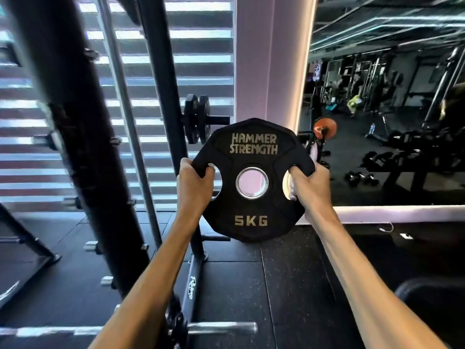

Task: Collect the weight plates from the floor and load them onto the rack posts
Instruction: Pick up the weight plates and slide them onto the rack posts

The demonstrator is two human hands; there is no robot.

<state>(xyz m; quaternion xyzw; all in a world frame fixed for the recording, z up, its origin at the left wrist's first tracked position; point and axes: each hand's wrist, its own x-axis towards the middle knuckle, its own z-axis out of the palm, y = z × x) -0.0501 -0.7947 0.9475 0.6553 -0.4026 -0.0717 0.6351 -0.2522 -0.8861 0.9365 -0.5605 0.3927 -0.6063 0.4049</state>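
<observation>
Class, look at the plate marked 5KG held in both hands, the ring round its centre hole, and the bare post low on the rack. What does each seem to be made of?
5KG plate: matte black, probably a rubber or urethane coating; dull surface, moulded lettering.
Centre ring: shiny, silvery, likely polished steel.
Bare post: brushed, pale metal, probably steel or chrome; blurred.

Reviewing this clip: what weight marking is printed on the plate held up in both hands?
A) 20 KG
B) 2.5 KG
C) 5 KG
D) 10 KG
C: the black Hammer Strength weight plate, gripped through its side openings by the left hand and the right hand, reads "5KG" below its centre hole.
</observation>
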